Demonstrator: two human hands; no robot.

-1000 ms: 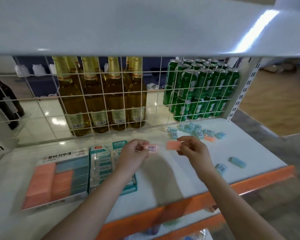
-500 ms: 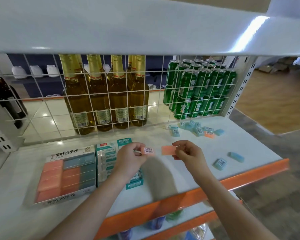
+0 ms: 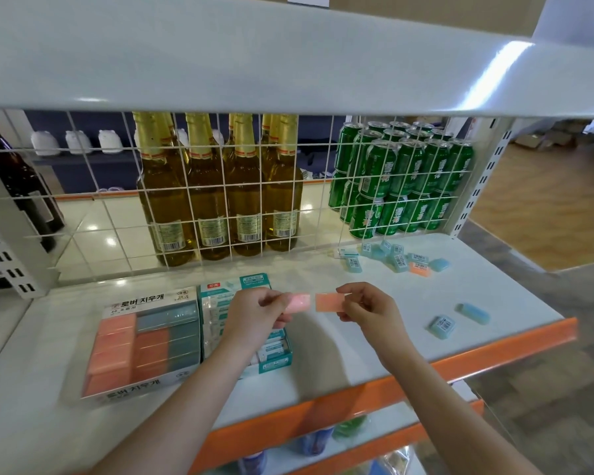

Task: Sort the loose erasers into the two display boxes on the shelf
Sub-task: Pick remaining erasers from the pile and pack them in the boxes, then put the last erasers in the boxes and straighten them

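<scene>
My left hand pinches a pink eraser above the shelf, and my right hand pinches an orange eraser right beside it. Below my left hand stand two display boxes: a white one holding orange and grey-blue erasers, and a teal one with wrapped erasers, partly hidden by my left wrist. Several loose blue erasers and one orange eraser lie at the back right. Two more blue erasers lie near the front right edge.
A white wire grid closes the shelf's back, with glass bottles and green cans behind it. An upper shelf overhangs. The shelf has an orange front lip; a lower shelf shows beneath.
Both hands have drifted slightly lower and left with their erasers. The left hand's eraser has turned, so its barcode label no longer shows.
</scene>
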